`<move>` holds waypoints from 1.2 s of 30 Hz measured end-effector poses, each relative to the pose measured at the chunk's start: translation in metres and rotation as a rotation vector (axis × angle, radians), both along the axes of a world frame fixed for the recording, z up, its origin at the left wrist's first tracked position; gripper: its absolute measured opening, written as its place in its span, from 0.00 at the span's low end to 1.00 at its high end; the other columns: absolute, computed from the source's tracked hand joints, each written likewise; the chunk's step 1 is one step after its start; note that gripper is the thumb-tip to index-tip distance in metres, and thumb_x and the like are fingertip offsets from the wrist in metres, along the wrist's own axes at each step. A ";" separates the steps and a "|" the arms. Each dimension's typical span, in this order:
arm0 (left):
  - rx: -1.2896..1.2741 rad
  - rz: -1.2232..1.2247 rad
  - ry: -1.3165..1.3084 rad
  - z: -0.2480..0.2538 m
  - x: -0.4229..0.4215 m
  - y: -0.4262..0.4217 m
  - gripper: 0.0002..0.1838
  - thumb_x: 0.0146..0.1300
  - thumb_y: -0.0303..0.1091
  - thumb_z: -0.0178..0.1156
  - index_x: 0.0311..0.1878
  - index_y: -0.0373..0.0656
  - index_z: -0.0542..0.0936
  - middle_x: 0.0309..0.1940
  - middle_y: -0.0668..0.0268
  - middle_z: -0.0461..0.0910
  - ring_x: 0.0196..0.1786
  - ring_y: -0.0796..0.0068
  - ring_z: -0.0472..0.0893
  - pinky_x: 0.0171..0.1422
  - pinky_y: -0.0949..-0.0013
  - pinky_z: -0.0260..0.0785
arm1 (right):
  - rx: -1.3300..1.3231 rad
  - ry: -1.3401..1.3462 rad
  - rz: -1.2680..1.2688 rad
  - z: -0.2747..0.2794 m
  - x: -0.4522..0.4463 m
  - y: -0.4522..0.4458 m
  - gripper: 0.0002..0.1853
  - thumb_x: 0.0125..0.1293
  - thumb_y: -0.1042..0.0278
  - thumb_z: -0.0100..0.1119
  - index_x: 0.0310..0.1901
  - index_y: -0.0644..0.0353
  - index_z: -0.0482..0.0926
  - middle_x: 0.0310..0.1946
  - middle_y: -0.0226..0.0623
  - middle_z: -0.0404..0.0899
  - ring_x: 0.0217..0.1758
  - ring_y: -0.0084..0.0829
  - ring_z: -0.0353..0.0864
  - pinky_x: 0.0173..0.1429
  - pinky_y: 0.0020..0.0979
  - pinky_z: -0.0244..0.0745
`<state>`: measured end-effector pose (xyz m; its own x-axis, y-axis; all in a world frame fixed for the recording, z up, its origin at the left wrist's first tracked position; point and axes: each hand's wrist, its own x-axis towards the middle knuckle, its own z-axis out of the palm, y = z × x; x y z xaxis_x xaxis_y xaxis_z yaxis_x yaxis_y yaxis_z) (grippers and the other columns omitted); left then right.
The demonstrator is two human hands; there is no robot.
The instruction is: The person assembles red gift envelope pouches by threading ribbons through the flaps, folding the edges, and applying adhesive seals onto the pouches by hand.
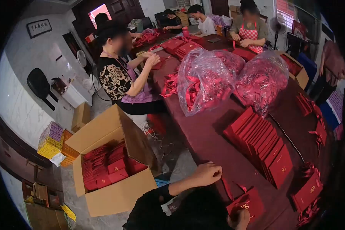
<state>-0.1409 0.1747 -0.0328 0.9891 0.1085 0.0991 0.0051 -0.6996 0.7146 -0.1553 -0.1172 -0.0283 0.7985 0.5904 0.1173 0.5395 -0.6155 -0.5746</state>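
Note:
A flat red gift bag with a gold emblem lies at the near edge of the table. My right hand grips its lower edge, its fingers partly out of sight. From the bag's top a red ribbon stretches up toward my left hand. That hand is closed in a pinch at the ribbon's upper end; the exact contact is too small to see. To the right, a leaning row of similar red bags fans across the table. Another bag with ribbons sits near the right edge.
Two clear plastic sacks of red ribbon rest on the dark red table. An open carton packed with red bags stands on the floor at left. A co-worker works across at left; several others sit farther back.

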 end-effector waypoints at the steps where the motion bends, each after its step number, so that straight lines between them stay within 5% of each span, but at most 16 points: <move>1: 0.029 -0.014 -0.012 0.001 0.001 0.001 0.08 0.63 0.37 0.61 0.38 0.42 0.79 0.29 0.64 0.79 0.38 0.63 0.79 0.42 0.60 0.72 | -0.006 0.001 0.003 0.000 0.001 0.002 0.21 0.38 0.74 0.73 0.33 0.61 0.70 0.29 0.45 0.69 0.36 0.49 0.72 0.39 0.43 0.67; 4: 0.170 0.043 0.119 0.010 0.012 -0.006 0.11 0.62 0.40 0.62 0.41 0.43 0.79 0.34 0.62 0.78 0.42 0.60 0.77 0.47 0.60 0.72 | -0.023 0.008 0.005 0.001 0.004 0.005 0.21 0.38 0.74 0.73 0.33 0.61 0.70 0.29 0.45 0.69 0.36 0.49 0.72 0.39 0.43 0.67; 6: 0.179 0.258 -0.308 0.008 0.021 -0.016 0.19 0.59 0.42 0.63 0.49 0.42 0.77 0.44 0.58 0.75 0.46 0.56 0.76 0.49 0.59 0.72 | -0.031 0.014 0.004 0.002 0.004 0.006 0.21 0.37 0.74 0.73 0.33 0.61 0.69 0.29 0.45 0.69 0.35 0.49 0.72 0.39 0.43 0.67; 7: 0.146 0.102 -0.233 -0.004 0.022 -0.022 0.27 0.60 0.45 0.64 0.57 0.40 0.72 0.51 0.57 0.71 0.51 0.56 0.73 0.54 0.58 0.71 | -0.034 0.015 -0.001 0.002 0.004 0.008 0.21 0.37 0.74 0.73 0.33 0.61 0.69 0.29 0.45 0.69 0.35 0.49 0.72 0.39 0.43 0.67; 9: 0.163 -0.114 -0.375 -0.025 0.027 -0.038 0.26 0.61 0.44 0.63 0.58 0.39 0.72 0.51 0.58 0.71 0.53 0.57 0.72 0.58 0.57 0.68 | -0.043 0.014 -0.004 0.002 0.005 0.009 0.21 0.37 0.74 0.73 0.32 0.61 0.69 0.29 0.45 0.69 0.35 0.49 0.72 0.39 0.43 0.67; 13: 0.302 -0.138 -0.474 -0.037 0.034 -0.062 0.20 0.63 0.42 0.61 0.53 0.40 0.76 0.48 0.59 0.73 0.54 0.58 0.70 0.59 0.57 0.66 | -0.051 0.015 -0.010 0.001 0.004 0.009 0.22 0.37 0.74 0.73 0.32 0.61 0.69 0.29 0.45 0.69 0.35 0.49 0.71 0.39 0.43 0.67; 17: 0.207 -0.205 -0.381 -0.033 0.032 -0.061 0.11 0.62 0.39 0.63 0.40 0.42 0.81 0.45 0.62 0.74 0.52 0.60 0.71 0.58 0.59 0.66 | -0.051 0.006 -0.019 0.001 0.005 0.008 0.22 0.37 0.74 0.73 0.32 0.61 0.69 0.29 0.45 0.69 0.35 0.49 0.71 0.39 0.43 0.67; 23: 0.171 -0.401 -0.346 -0.030 0.031 -0.050 0.10 0.62 0.38 0.61 0.39 0.43 0.79 0.41 0.65 0.73 0.48 0.63 0.71 0.52 0.62 0.65 | -0.039 -0.005 -0.015 0.000 0.004 0.006 0.22 0.37 0.74 0.73 0.32 0.61 0.69 0.29 0.45 0.69 0.35 0.49 0.71 0.38 0.43 0.67; 30: 0.271 -0.288 -0.421 -0.027 0.045 -0.047 0.07 0.60 0.36 0.64 0.36 0.44 0.79 0.35 0.67 0.73 0.42 0.66 0.72 0.46 0.64 0.65 | -0.038 -0.005 -0.002 -0.001 0.003 0.005 0.22 0.37 0.74 0.73 0.32 0.61 0.69 0.29 0.45 0.68 0.34 0.49 0.71 0.38 0.43 0.67; 36: 0.204 -0.282 -0.343 -0.039 0.052 -0.047 0.08 0.61 0.37 0.61 0.36 0.44 0.77 0.37 0.65 0.73 0.45 0.63 0.71 0.52 0.60 0.63 | -0.045 -0.006 0.025 0.000 0.006 0.006 0.22 0.36 0.74 0.73 0.32 0.61 0.69 0.29 0.45 0.68 0.34 0.49 0.71 0.38 0.43 0.66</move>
